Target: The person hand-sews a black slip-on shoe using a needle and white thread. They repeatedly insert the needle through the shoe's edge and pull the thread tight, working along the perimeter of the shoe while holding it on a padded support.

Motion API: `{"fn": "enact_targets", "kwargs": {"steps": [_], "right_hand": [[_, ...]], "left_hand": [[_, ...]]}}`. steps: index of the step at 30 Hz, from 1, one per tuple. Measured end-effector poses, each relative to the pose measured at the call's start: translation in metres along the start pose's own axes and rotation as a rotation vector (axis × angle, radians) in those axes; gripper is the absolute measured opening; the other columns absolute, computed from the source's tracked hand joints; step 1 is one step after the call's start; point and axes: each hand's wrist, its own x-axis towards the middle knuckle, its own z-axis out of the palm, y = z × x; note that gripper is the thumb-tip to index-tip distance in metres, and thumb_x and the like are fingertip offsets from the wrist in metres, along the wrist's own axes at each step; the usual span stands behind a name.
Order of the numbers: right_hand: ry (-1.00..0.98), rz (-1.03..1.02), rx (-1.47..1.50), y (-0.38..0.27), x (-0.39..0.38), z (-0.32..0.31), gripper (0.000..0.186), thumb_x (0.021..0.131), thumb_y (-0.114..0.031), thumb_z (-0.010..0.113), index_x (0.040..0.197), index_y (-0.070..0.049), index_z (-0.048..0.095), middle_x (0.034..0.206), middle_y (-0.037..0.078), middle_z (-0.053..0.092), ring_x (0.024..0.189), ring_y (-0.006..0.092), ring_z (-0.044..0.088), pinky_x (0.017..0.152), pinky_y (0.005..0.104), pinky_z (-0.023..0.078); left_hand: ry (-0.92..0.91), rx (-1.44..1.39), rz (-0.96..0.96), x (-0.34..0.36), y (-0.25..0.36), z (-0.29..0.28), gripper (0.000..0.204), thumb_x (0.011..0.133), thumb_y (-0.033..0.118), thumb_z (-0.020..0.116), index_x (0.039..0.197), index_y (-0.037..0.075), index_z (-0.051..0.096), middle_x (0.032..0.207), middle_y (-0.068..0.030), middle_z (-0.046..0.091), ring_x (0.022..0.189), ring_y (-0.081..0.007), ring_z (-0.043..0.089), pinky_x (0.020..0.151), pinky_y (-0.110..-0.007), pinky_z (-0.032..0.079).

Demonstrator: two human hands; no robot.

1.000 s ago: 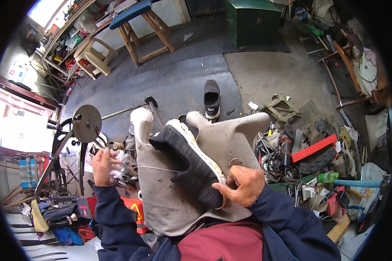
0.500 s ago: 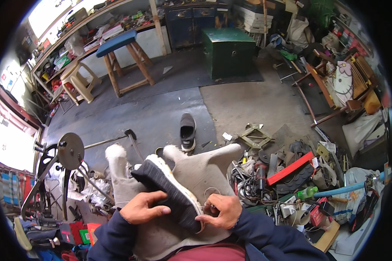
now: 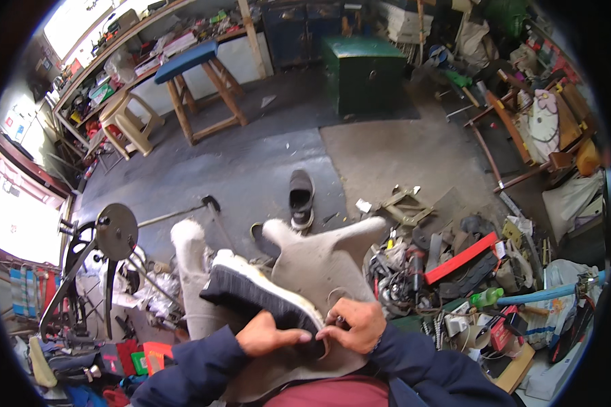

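Two hands [image 3: 268, 335] [image 3: 355, 325], at least two dark shoes [image 3: 248, 295] [image 3: 300, 182], two stools [image 3: 187, 62] [image 3: 130, 127], one green chest [image 3: 363, 85], one green bottle [image 3: 486, 297].

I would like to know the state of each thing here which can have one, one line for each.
Black shoe, tilted on its side
Left hand, on the black shoe, thumb extended
Right hand, fingers curled, thumb at the shoe's end
Grey cloth, draped under the black shoe
Other shoe, upright on the floor
Green box, closed
Blue-seated stool, standing upright
Cream stool, standing upright
Green bottle, lying on its side

Blue-topped stool [image 3: 187, 62], beige stool [image 3: 127, 126], green chest [image 3: 363, 78]
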Motion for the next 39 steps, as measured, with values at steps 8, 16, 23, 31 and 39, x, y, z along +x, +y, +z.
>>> {"fn": "enact_targets", "kwargs": {"steps": [8, 16, 23, 31, 39], "right_hand": [[0.316, 0.433, 0.669, 0.038, 0.0, -0.03, 0.017, 0.093, -0.014, 0.072, 0.099, 0.001, 0.067, 0.089, 0.008, 0.072, 0.073, 0.0098, 0.064, 0.067, 0.0267, 0.051], [0.338, 0.215, -0.177, 0.048, -0.009, -0.045, 0.025, 0.089, -0.001, 0.063, 0.113, 0.0, 0.068, 0.093, 0.017, 0.066, 0.085, 0.0369, 0.065, 0.075, 0.0386, 0.052], [-0.055, 0.145, 0.28, -0.01, -0.024, -0.003, 0.049, 0.091, 0.004, 0.063, 0.14, -0.006, 0.061, 0.087, 0.014, 0.063, 0.072, 0.0286, 0.061, 0.07, 0.0347, 0.051], [-0.122, 0.067, 0.215, -0.004, -0.021, -0.009, 0.05, 0.091, 0.005, 0.063, 0.139, -0.007, 0.062, 0.082, 0.012, 0.06, 0.069, 0.0276, 0.06, 0.067, 0.0348, 0.05], [-0.214, 0.139, 0.193, -0.011, -0.01, -0.018, 0.046, 0.093, 0.0, 0.061, 0.137, -0.009, 0.064, 0.078, 0.013, 0.06, 0.069, 0.0308, 0.061, 0.068, 0.0375, 0.051]], "left_hand": [[0.181, -0.333, 0.139, 0.003, -0.001, -0.006, 0.042, 0.084, 0.003, 0.08, 0.122, 0.0, 0.063, 0.113, -0.0053, 0.07, 0.106, -0.0152, 0.065, 0.097, -0.031, 0.05], [0.195, -0.362, 0.146, 0.007, 0.0, -0.006, 0.038, 0.087, 0.004, 0.077, 0.122, -0.001, 0.064, 0.11, -0.0042, 0.07, 0.095, -0.0126, 0.064, 0.083, -0.028, 0.052], [0.169, -0.357, 0.207, 0.01, 0.002, -0.007, 0.035, 0.088, 0.005, 0.076, 0.121, -0.001, 0.065, 0.111, -0.0053, 0.071, 0.101, -0.0134, 0.063, 0.09, -0.029, 0.051], [0.177, -0.38, 0.167, 0.011, -0.002, -0.007, 0.041, 0.083, 0.007, 0.082, 0.12, 0.0, 0.065, 0.111, -0.006, 0.071, 0.103, -0.0153, 0.065, 0.093, -0.03, 0.051], [0.173, -0.365, 0.131, 0.007, -0.003, -0.006, 0.034, 0.088, 0.007, 0.077, 0.12, -0.001, 0.067, 0.111, -0.004, 0.071, 0.1, -0.012, 0.063, 0.09, -0.029, 0.051]]}}
